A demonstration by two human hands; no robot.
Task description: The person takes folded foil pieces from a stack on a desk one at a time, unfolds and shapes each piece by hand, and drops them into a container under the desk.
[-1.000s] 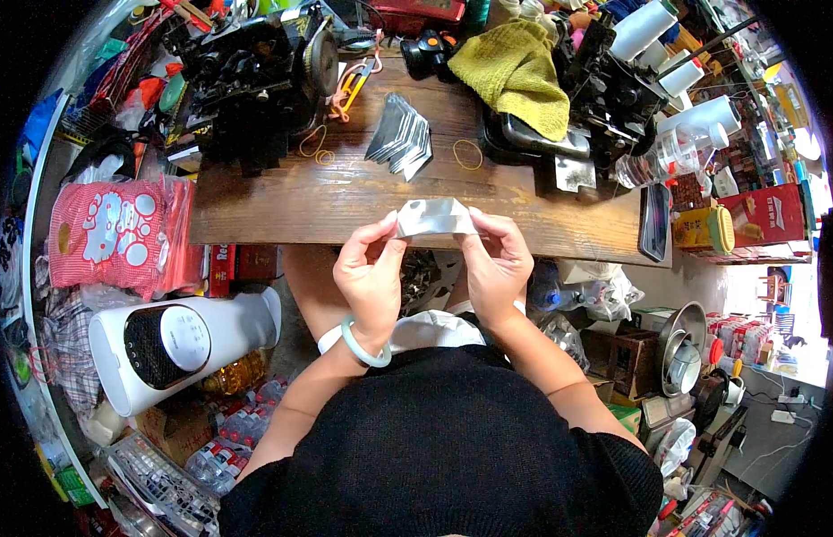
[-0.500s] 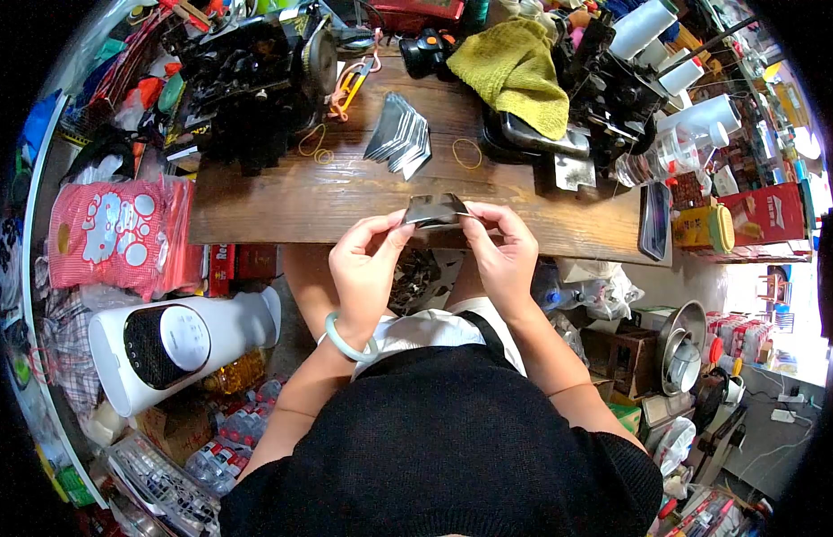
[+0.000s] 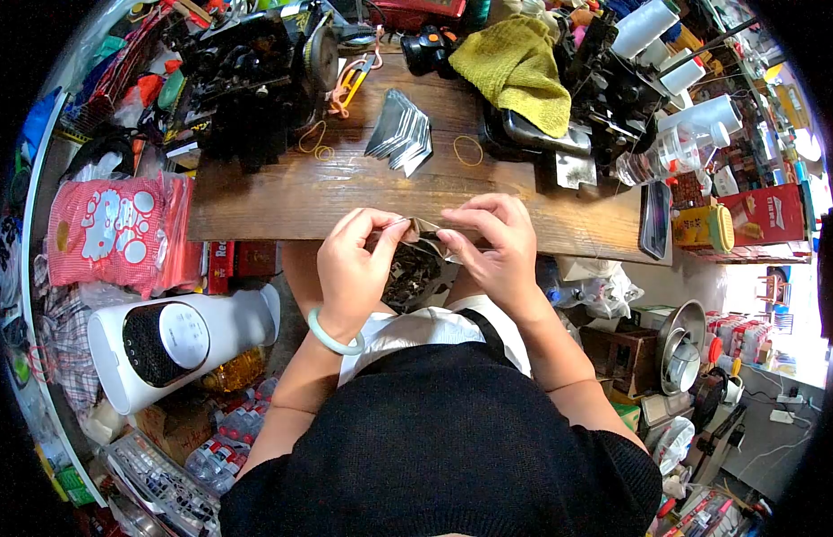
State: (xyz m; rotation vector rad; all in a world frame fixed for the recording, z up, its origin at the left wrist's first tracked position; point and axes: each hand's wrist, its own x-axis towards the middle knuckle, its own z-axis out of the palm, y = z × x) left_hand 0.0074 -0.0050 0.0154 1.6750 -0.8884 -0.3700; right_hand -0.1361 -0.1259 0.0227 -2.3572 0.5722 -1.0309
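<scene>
Between my hands, at the table's front edge, is a small shiny metallic piece [image 3: 423, 227], folded or tilted so that little of it shows. My left hand [image 3: 355, 259], with a pale bangle on the wrist, pinches its left end between thumb and fingertips. At the right end, the thumb and index finger of my right hand [image 3: 499, 251] are apart, with the thumb by the piece. A fanned stack of similar silvery pieces [image 3: 400, 132] lies farther back on the wooden table [image 3: 282, 204].
Rubber bands [image 3: 468, 150] lie beside the stack. Black sewing machines [image 3: 246, 80] stand at the back left and right, one under a green cloth [image 3: 519, 76]. A phone [image 3: 654, 221] rests at the right edge, near a plastic bottle [image 3: 662, 159]. Orange-handled snips [image 3: 352, 85] lie behind.
The piece has turned from a flat, bright face to a darker, narrow view. My right hand's fingers have spread from their pinch, and my left hand has shifted slightly left.
</scene>
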